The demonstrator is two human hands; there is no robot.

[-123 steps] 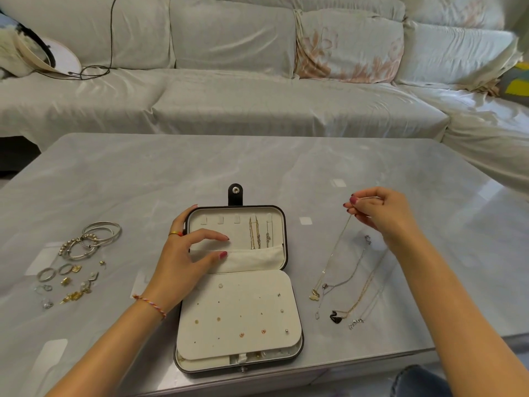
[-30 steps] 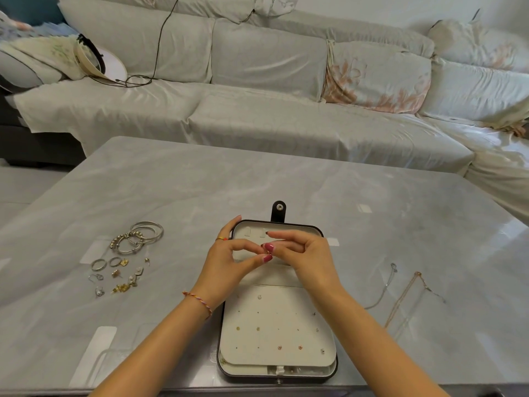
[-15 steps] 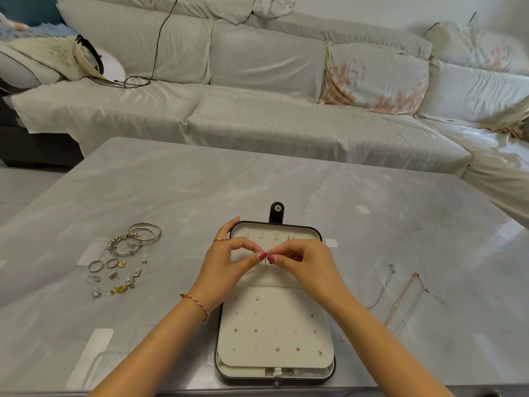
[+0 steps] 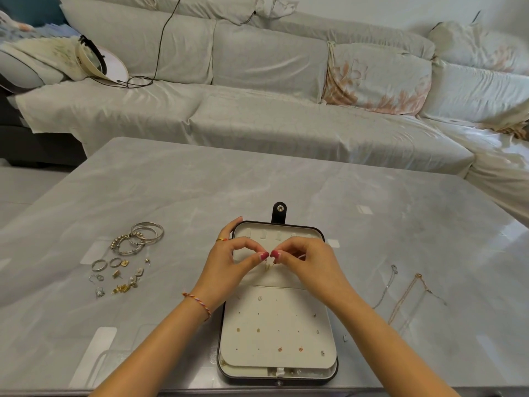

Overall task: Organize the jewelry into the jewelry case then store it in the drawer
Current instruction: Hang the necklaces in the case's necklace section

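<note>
Fingertips meet at frame centre: your left hand [image 4: 226,270] and right hand [image 4: 309,267] both pinch a thin gold chain [image 4: 267,265] over the open black cream-lined jewelry case [image 4: 276,365] on the grey marble table [image 4: 257,181]. Silver bangles [image 4: 143,237] lie left; fine necklaces [image 4: 406,293] lie right.

Over the open case [image 4: 276,325], the left hand [image 4: 226,270] and right hand [image 4: 307,266] pinch something too fine to identify; only a faint pale strand shows below the fingertips. The hands cover much of the lid's row of hooks. Studs on the case's panel are too small to tell apart. Both forearms and the desk's [image 4: 257,179] near edge are cut off by the bottom of the frame.
</note>
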